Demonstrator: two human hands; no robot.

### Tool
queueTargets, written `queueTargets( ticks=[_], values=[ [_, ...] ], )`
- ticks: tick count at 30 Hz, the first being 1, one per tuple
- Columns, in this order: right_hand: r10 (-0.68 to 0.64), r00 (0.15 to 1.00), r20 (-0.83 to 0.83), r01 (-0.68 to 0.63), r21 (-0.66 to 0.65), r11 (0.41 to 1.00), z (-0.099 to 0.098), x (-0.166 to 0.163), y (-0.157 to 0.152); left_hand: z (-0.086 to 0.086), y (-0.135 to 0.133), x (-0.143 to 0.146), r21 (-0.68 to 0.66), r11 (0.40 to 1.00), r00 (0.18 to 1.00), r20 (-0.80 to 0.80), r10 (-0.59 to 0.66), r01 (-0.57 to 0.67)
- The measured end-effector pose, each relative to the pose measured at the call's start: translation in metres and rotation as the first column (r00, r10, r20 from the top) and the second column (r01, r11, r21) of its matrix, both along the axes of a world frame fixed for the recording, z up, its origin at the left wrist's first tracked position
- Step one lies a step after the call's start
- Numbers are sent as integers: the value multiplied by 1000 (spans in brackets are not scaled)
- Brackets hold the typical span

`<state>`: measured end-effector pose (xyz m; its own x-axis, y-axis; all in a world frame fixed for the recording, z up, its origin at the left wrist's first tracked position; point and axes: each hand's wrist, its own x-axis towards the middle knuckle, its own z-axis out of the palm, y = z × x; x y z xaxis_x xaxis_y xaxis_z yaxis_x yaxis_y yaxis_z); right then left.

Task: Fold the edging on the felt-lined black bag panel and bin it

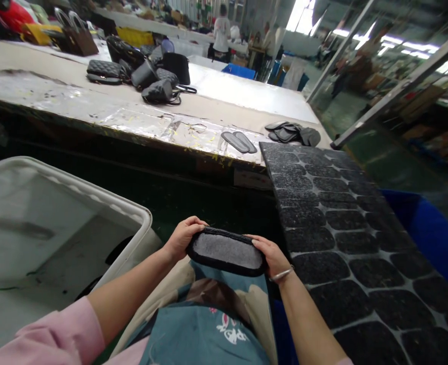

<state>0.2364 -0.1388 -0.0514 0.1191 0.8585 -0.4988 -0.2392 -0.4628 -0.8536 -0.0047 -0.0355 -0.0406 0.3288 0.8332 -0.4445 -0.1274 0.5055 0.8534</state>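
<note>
An oval black pad with a grey fuzzy inner face [226, 251] is held over my lap by both ends. My left hand [181, 237] is closed on its left end, fingers curled over the top edge. My right hand [271, 254], with a metal bangle at the wrist, grips its right end. To my right lies a large sheet of black die-cut oval pieces [345, 223], close to my right hand.
A white plastic bin [95, 195] stands at my left. Across a dark gap, a long workbench [224, 101] carries black quilted handbags [148, 76], two loose oval pads [239, 141] and a small pile of dark pieces [294, 134]. A blue crate [429, 233] sits at the right. People stand far back.
</note>
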Motion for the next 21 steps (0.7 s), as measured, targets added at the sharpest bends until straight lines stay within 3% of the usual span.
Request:
queueTargets(
  ticks=[7, 12, 21],
  values=[
    [-34, 996, 77, 24, 117, 993, -4, -1, -1, 4, -4, 3, 71, 997, 997, -76, 29, -23],
    [-74, 997, 10, 72, 151, 986, -9, -2, -22, 12, -3, 3, 41, 996, 992, -95, -79, 83],
    [-215, 933, 289, 163, 192, 968, -12, -10, -31, 10, -3, 5, -9, 994, 983, -148, -109, 109]
  ],
)
